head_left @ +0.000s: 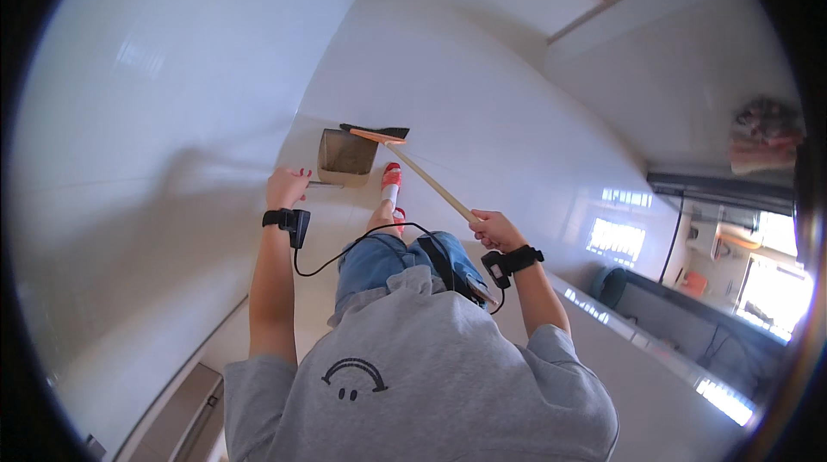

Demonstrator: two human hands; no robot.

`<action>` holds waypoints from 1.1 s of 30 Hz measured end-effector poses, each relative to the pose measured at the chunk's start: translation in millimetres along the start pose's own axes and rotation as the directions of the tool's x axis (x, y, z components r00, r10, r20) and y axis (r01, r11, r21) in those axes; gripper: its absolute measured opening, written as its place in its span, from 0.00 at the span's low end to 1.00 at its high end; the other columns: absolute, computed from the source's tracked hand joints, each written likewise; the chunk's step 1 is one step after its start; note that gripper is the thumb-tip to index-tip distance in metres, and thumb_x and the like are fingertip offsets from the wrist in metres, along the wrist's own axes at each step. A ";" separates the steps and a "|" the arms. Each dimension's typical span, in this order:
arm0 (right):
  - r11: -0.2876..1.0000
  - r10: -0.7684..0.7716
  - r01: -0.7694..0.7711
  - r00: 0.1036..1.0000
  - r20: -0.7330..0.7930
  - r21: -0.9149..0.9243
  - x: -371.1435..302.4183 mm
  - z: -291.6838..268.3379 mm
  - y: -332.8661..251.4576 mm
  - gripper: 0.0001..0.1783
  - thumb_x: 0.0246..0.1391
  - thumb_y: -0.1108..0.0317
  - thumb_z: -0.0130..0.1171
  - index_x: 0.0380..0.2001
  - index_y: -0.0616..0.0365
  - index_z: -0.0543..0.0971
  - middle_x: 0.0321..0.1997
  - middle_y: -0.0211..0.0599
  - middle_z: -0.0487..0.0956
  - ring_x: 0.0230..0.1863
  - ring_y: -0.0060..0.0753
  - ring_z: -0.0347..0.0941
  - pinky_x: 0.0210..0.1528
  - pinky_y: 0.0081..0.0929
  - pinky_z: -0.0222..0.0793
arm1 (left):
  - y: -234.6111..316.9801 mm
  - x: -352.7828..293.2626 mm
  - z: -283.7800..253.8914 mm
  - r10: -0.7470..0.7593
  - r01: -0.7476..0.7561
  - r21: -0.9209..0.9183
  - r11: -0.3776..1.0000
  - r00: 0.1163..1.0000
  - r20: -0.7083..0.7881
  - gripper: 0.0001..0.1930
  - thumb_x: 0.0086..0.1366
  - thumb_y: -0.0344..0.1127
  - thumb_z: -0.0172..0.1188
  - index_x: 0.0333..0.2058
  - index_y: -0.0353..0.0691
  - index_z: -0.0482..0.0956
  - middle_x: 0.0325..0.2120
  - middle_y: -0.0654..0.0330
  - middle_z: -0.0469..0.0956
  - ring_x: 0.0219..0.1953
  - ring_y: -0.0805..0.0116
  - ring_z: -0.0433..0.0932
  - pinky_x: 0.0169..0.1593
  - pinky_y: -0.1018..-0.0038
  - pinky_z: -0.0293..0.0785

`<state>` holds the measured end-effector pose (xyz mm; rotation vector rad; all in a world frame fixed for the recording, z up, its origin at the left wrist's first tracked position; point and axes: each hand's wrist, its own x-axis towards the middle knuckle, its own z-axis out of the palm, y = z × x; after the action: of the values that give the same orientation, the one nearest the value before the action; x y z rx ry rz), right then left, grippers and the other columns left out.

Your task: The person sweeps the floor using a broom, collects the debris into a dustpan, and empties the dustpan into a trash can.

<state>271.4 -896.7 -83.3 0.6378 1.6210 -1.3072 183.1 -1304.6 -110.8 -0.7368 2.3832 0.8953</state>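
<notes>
My left hand (287, 188) is closed around the thin handle of a dustpan (334, 176), whose dark, dusty-looking pan rests low by the left wall. A broom (424, 178) with a pale stick slants across in front of me, and my right hand (494, 229) grips the upper end of its stick. Its orange head with black bristles (392, 132) lies along the far edge of the pan, touching or just over it. Fine debris in the pan is too small to make out.
My red-shod foot (392, 176) stands just right of the dustpan on the pale glossy floor (482, 135). A white wall (164, 117) rises close on the left. Folded cloths (765, 135) sit at the far right. A black cable (353, 242) loops between my wrist devices.
</notes>
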 end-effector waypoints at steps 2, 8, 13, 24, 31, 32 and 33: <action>0.960 0.071 -0.037 0.991 -0.115 0.276 -21.4 3.7 3.8 0.16 0.49 0.67 0.51 0.42 0.58 0.68 0.14 0.24 0.64 0.09 0.11 0.54 0.08 0.10 0.47 | -2.4 -0.1 7.6 0.023 -0.023 -0.005 1.000 1.000 -0.003 0.10 0.49 0.38 0.56 0.21 0.36 0.77 0.13 0.55 0.75 0.16 0.67 0.77 0.25 0.74 0.71; 0.933 -0.004 0.088 0.972 -0.233 0.350 -23.5 -12.2 6.6 0.10 0.50 0.67 0.50 0.37 0.57 0.67 0.14 0.25 0.64 0.09 0.11 0.54 0.07 0.11 0.46 | -62.0 5.8 41.4 0.154 -0.157 0.072 0.985 0.987 0.037 0.12 0.47 0.37 0.57 0.27 0.36 0.78 0.22 0.52 0.77 0.25 0.62 0.78 0.31 0.73 0.72; 0.971 -0.094 0.183 0.883 -0.460 0.153 19.4 -44.0 21.6 0.05 0.45 0.68 0.51 0.22 0.57 0.68 0.11 0.26 0.63 0.08 0.16 0.56 0.07 0.17 0.46 | -68.4 -35.1 35.6 0.200 -0.203 0.138 0.969 0.979 0.040 0.14 0.48 0.39 0.56 0.31 0.37 0.78 0.27 0.51 0.77 0.32 0.60 0.77 0.36 0.71 0.72; 0.992 -0.042 -0.035 0.814 -0.580 -0.121 120.8 -79.7 58.1 0.11 0.37 0.71 0.49 0.25 0.69 0.70 0.13 0.43 0.72 0.14 0.35 0.70 0.13 0.29 0.65 | -46.5 -73.8 55.1 0.434 -0.465 0.354 0.811 0.885 0.168 0.10 0.47 0.37 0.56 0.29 0.42 0.78 0.25 0.54 0.77 0.29 0.57 0.76 0.33 0.66 0.71; 0.968 -0.048 -0.037 0.942 -0.331 -0.248 25.0 32.9 71.8 0.14 0.37 0.72 0.48 0.30 0.71 0.69 0.15 0.45 0.73 0.15 0.38 0.72 0.14 0.30 0.67 | -31.0 -69.6 54.4 0.332 -0.385 0.368 0.846 0.921 0.202 0.10 0.46 0.37 0.54 0.27 0.41 0.79 0.24 0.52 0.77 0.29 0.55 0.76 0.33 0.66 0.71; 0.969 -0.042 -0.044 0.940 -0.339 -0.241 16.7 40.3 76.2 0.14 0.37 0.72 0.48 0.30 0.71 0.69 0.15 0.45 0.73 0.15 0.38 0.72 0.14 0.30 0.67 | -33.3 -66.4 53.8 0.336 -0.394 0.366 0.843 0.918 0.212 0.10 0.46 0.37 0.54 0.27 0.41 0.79 0.24 0.52 0.77 0.29 0.55 0.76 0.33 0.66 0.71; 0.990 -0.060 0.024 0.964 -0.260 -0.139 4.6 48.7 78.1 0.12 0.38 0.71 0.49 0.29 0.67 0.70 0.14 0.39 0.71 0.13 0.32 0.68 0.12 0.26 0.63 | -35.0 -63.6 52.1 0.331 -0.387 0.364 0.847 0.920 0.208 0.10 0.45 0.37 0.55 0.27 0.41 0.78 0.24 0.52 0.77 0.29 0.55 0.75 0.33 0.66 0.71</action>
<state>350.9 -919.9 -123.6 0.7213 1.9315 -1.1678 264.8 -1270.6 -122.7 -0.0614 2.5027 0.5371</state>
